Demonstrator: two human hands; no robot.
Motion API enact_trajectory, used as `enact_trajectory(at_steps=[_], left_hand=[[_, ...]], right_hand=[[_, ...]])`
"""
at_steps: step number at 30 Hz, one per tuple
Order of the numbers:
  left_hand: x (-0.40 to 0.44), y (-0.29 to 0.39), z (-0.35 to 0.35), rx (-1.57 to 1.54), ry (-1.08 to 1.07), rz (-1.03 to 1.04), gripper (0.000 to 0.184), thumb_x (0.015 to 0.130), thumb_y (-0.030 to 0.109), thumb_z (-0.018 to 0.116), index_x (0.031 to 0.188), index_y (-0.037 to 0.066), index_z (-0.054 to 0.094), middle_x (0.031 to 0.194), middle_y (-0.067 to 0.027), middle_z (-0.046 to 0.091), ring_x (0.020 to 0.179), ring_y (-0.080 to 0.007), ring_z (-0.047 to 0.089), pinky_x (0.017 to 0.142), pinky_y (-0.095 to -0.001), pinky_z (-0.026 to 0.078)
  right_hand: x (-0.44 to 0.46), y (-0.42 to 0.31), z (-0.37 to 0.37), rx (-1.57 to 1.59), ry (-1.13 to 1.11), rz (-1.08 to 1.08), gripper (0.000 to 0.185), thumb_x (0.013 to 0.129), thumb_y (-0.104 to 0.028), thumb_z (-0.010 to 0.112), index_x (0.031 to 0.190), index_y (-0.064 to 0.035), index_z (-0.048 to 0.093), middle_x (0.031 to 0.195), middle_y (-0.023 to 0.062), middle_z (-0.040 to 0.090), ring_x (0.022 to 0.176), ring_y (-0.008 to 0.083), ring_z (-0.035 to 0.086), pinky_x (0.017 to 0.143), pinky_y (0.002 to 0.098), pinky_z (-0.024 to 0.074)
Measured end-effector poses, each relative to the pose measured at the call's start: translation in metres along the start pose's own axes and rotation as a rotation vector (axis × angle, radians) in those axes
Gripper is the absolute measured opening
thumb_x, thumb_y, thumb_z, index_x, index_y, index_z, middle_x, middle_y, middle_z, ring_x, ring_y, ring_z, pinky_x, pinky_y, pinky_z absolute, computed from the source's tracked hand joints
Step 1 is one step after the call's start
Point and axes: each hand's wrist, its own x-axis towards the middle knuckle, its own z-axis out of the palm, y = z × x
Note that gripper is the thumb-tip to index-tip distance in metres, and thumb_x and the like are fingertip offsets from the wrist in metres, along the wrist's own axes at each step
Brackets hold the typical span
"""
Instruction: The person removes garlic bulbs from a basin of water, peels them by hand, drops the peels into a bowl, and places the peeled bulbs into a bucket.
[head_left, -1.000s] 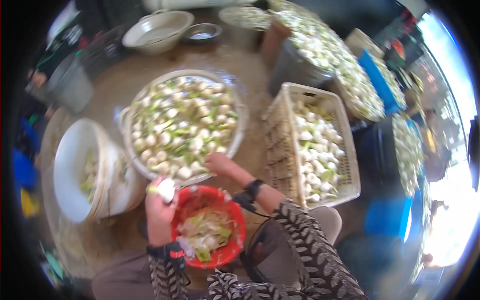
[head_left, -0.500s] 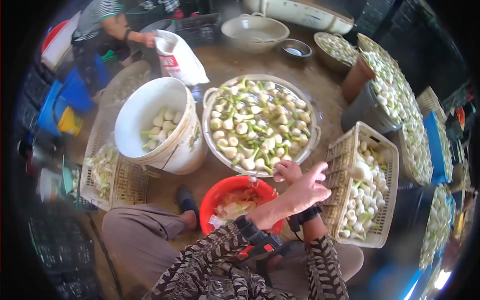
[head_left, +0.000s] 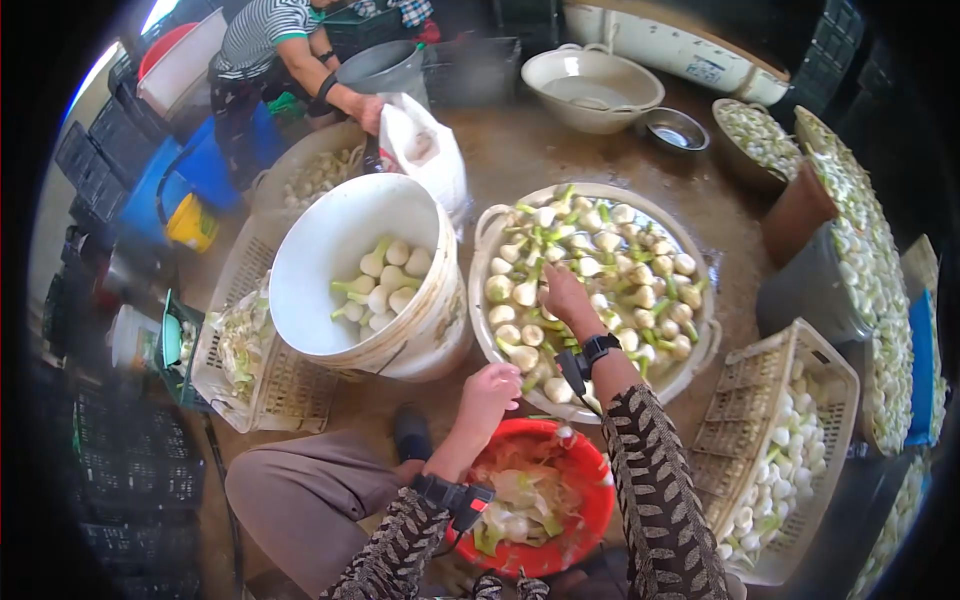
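My right hand (head_left: 568,298) reaches into the wide pale basin (head_left: 481,290) of garlic bulbs (head_left: 527,292) with short green stems. Its fingers bend down among the bulbs; whatever they grip is hidden by the hand. Above the near left rim of a red basin (head_left: 606,490), my left hand (head_left: 490,393) hovers with fingers loosely bent and a gap at the thumb, nothing visible in it. Papery peelings and leaf scraps (head_left: 525,495) lie in the red basin. To the left, a white bucket (head_left: 300,300) holds several cleaned bulbs (head_left: 388,280).
A slatted crate (head_left: 745,420) of trimmed bulbs stands at my right, another crate (head_left: 235,385) with leafy scraps at my left. Tubs heaped with garlic (head_left: 850,260) line the right side. Across from me, a co-worker's hand (head_left: 368,112) holds a white sack (head_left: 430,150).
My left hand has moved left, from beside the right crate to above the red basin. My right hand has moved forward into the garlic basin. The whole view has shifted, and the co-worker's sack has turned.
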Motion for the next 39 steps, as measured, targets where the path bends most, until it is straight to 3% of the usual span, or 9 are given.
enact_trajectory(at_steps=[4, 8, 9, 12, 20, 23, 25, 33, 39], left_hand=[[0.015, -0.01, -0.01, -0.029, 0.037, 0.027, 0.022, 0.079, 0.007, 0.055, 0.1, 0.001, 0.059, 0.084, -0.0036, 0.06, 0.072, -0.0103, 0.057, 0.059, -0.0227, 0.047], [0.021, -0.012, -0.012, -0.02, 0.013, -0.003, 0.015, 0.081, 0.006, 0.056, 0.095, 0.002, 0.057, 0.086, -0.0063, 0.062, 0.072, -0.012, 0.06, 0.06, -0.0223, 0.048], [0.021, -0.012, -0.013, -0.077, 0.001, 0.004, 0.017, 0.081, 0.007, 0.056, 0.097, 0.001, 0.058, 0.085, -0.0058, 0.062, 0.07, -0.0114, 0.059, 0.058, -0.0224, 0.047], [0.017, -0.003, -0.02, -0.095, -0.009, 0.019, 0.02, 0.084, 0.011, 0.054, 0.101, 0.0, 0.056, 0.082, -0.0061, 0.061, 0.065, -0.012, 0.058, 0.055, -0.0236, 0.048], [-0.001, 0.016, 0.006, -0.853, -0.43, -0.297, 0.039, 0.092, 0.041, 0.046, 0.115, 0.011, 0.05, 0.097, -0.0148, 0.062, 0.075, -0.0246, 0.062, 0.06, -0.0286, 0.051], [-0.033, 0.015, 0.02, -0.97, -0.544, -0.212, 0.025, 0.092, 0.026, 0.05, 0.107, 0.006, 0.054, 0.098, -0.0078, 0.063, 0.073, -0.0184, 0.061, 0.058, -0.0255, 0.051], [-0.051, 0.015, 0.026, -0.886, -0.542, -0.11, 0.025, 0.091, 0.023, 0.052, 0.109, 0.006, 0.053, 0.097, -0.0072, 0.063, 0.075, -0.0174, 0.062, 0.058, -0.0247, 0.051], [-0.12, 0.026, 0.042, -0.502, -0.441, 0.153, 0.033, 0.086, 0.012, 0.058, 0.117, 0.002, 0.051, 0.099, -0.0062, 0.063, 0.083, -0.0147, 0.064, 0.066, -0.0245, 0.056], [-0.156, 0.028, 0.048, -0.31, -0.288, 0.264, 0.043, 0.081, 0.006, 0.064, 0.118, -0.006, 0.048, 0.098, -0.0087, 0.062, 0.08, -0.012, 0.062, 0.065, -0.0232, 0.054]], right_hand=[[0.009, -0.046, 0.015, -0.017, 0.271, -0.466, 0.046, 0.075, -0.013, 0.059, 0.119, -0.0067, 0.047, 0.113, 0.0196, 0.052, 0.1, 0.0349, 0.052, 0.082, 0.0439, 0.0428], [0.029, -0.038, 0.064, -0.031, -0.089, -0.336, 0.025, 0.079, -0.016, 0.057, 0.103, -0.0109, 0.06, 0.078, 0.0135, 0.062, 0.075, 0.036, 0.059, 0.066, 0.0425, 0.0479], [0.031, -0.035, 0.067, 0.15, 0.125, -0.353, 0.018, 0.079, -0.015, 0.059, 0.095, -0.0075, 0.064, 0.064, 0.0119, 0.062, 0.059, 0.0304, 0.06, 0.054, 0.038, 0.0479], [0.029, -0.032, 0.035, 0.81, -0.149, 0.178, 0.022, 0.079, -0.012, 0.06, 0.098, -0.0046, 0.064, 0.063, 0.0096, 0.062, 0.05, 0.0183, 0.058, 0.044, 0.0301, 0.0447], [-0.144, -0.059, -0.094, 1.469, -0.27, 0.268, 0.037, 0.083, -0.023, 0.055, 0.111, -0.0013, 0.049, 0.068, 0.0118, 0.061, 0.051, 0.0152, 0.055, 0.051, 0.0254, 0.0457], [-0.188, -0.076, -0.125, 1.413, -0.201, 0.43, 0.031, 0.082, -0.019, 0.058, 0.106, -0.0004, 0.054, 0.073, 0.013, 0.064, 0.057, 0.0209, 0.059, 0.055, 0.0285, 0.0481], [-0.212, -0.082, -0.137, 0.149, 0.278, -0.258, 0.023, 0.081, -0.014, 0.059, 0.099, 0.0004, 0.06, 0.079, 0.0143, 0.065, 0.068, 0.0264, 0.063, 0.062, 0.032, 0.0494], [-0.282, -0.116, -0.16, 0.622, 0.2, 0.103, 0.017, 0.084, -0.01, 0.057, 0.093, 0.0024, 0.063, 0.078, 0.0162, 0.065, 0.068, 0.0213, 0.062, 0.064, 0.0312, 0.0472], [-0.31, -0.136, -0.177, 0.451, 0.255, 0.067, 0.017, 0.083, -0.011, 0.06, 0.093, 0.0025, 0.064, 0.076, 0.0141, 0.065, 0.065, 0.0193, 0.062, 0.061, 0.0297, 0.0475]])
